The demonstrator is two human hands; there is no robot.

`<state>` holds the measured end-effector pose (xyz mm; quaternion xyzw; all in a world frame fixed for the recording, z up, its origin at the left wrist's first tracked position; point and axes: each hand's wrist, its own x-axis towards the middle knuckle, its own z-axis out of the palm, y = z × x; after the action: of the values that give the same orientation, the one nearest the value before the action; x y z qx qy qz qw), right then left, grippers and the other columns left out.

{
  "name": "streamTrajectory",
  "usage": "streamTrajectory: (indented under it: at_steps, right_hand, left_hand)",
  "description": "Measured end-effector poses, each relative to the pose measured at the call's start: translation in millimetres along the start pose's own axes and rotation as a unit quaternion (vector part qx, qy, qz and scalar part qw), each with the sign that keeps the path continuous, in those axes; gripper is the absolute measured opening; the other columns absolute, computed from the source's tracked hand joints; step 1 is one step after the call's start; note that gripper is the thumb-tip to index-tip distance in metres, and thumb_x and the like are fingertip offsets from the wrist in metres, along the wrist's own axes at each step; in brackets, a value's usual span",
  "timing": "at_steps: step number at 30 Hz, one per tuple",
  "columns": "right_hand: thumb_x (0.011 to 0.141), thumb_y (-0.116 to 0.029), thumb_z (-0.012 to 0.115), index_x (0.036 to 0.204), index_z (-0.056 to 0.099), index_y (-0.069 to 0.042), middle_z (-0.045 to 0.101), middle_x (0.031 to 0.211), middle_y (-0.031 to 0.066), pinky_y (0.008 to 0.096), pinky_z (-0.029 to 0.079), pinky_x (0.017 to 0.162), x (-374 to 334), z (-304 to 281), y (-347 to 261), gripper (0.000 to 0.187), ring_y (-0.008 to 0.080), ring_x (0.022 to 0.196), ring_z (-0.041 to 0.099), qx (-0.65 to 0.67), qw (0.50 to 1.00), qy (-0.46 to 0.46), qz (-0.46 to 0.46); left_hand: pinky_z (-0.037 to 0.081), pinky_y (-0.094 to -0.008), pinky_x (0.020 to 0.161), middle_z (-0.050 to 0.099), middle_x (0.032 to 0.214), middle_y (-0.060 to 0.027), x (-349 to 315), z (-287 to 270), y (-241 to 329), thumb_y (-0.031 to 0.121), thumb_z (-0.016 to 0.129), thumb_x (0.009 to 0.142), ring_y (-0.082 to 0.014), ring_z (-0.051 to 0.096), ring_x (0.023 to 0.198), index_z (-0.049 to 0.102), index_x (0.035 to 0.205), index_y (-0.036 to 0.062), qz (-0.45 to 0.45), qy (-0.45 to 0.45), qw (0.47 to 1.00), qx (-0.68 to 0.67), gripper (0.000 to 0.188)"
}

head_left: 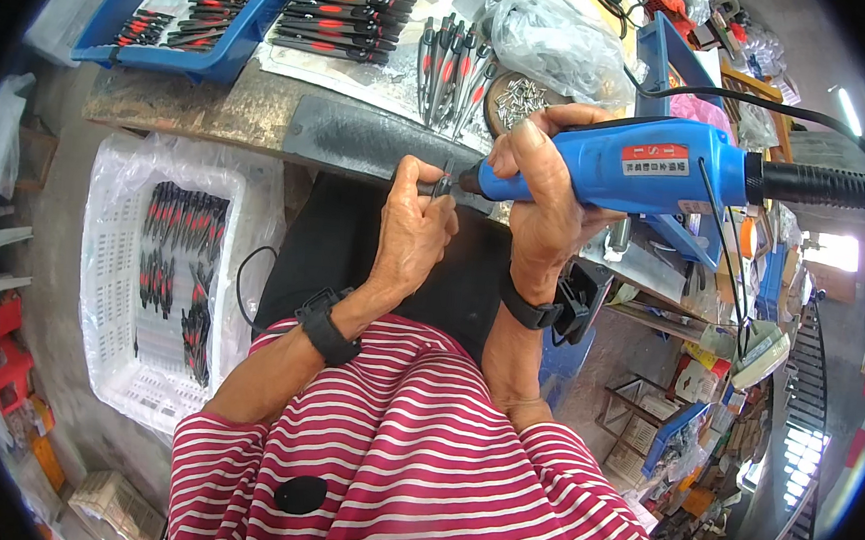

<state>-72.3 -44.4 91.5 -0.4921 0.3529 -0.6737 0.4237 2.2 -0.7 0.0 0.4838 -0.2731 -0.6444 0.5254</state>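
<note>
White basket [111, 278], floor left: black-red tools. Blue electric screwdriver [640, 169], corded, likely heavy and rigid; right hand [548, 198] clenched round its barrel at the bench edge. Small metal piece [442, 183], stiff, light, probably slippery: left hand [410, 233] pinches it at the bit tip.

Across the top of the frame runs a worn worktop [213, 104]. On it lie a blue tray [202, 58] of red-and-black tools at upper left, loose grey-handled tools [454, 66] at centre, and crumpled plastic bags [549, 37] beside them.
</note>
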Motion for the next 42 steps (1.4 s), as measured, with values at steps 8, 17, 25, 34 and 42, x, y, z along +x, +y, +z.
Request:
streamTrajectory:
  at_steps: [8,17,25,34,42]
  right_hand:
    - [0.072,0.006,0.060,0.099,0.051,0.007,0.055,0.063,0.0101,0.0311,0.048,0.052,-1,-1,-2,0.029,0.0164,0.050,0.053,-0.031,0.999,-0.004,-0.012]
    - [0.069,0.007,0.069,0.099,0.053,0.002,0.059,0.072,0.0054,0.0224,0.048,0.052,-1,-2,1,0.035,0.0104,0.058,0.057,0.019,1.000,0.005,-0.001]
    - [0.066,0.005,0.071,0.101,0.053,0.000,0.060,0.081,0.0050,0.0241,0.048,0.064,0,-7,4,0.039,0.0101,0.069,0.057,0.007,0.999,-0.021,0.027]
    - [0.072,0.003,0.062,0.102,0.050,0.005,0.054,0.076,0.0085,0.0293,0.045,0.063,-2,-13,11,0.032,0.0150,0.066,0.053,-0.058,0.997,-0.049,0.005]
    - [0.065,0.017,0.051,0.091,0.055,0.008,0.052,0.081,0.0138,0.0305,0.045,0.053,-6,-23,40,0.028,0.0174,0.056,0.052,-0.231,0.958,-0.076,-0.150]
  left_hand:
    - [0.026,-0.0170,0.035,0.052,0.061,-0.0052,-1,0,0,0.006,0.050,0.087,-0.0034,0.039,0.044,0.035,0.099,0.0091,-0.013,-0.007,1.000,-0.012,0.019]
    - [0.026,-0.0169,0.035,0.052,0.061,-0.0053,0,-1,0,0.007,0.050,0.087,-0.0037,0.039,0.044,0.035,0.099,0.0093,-0.007,-0.010,1.000,-0.010,0.019]
    - [0.030,-0.0207,0.034,0.051,0.055,-0.0037,1,-2,1,0.002,0.047,0.085,-0.0053,0.040,0.040,0.036,0.099,0.0055,0.000,-0.011,1.000,-0.001,0.018]
    - [0.031,-0.0210,0.035,0.051,0.054,-0.0031,1,-3,0,0.003,0.047,0.086,-0.0051,0.041,0.041,0.037,0.100,0.0051,0.000,-0.011,1.000,0.002,0.018]
    - [0.032,-0.0219,0.038,0.049,0.054,-0.0020,4,-4,-3,0.005,0.049,0.084,-0.0051,0.041,0.044,0.038,0.098,0.0045,0.007,0.002,0.999,0.042,0.018]
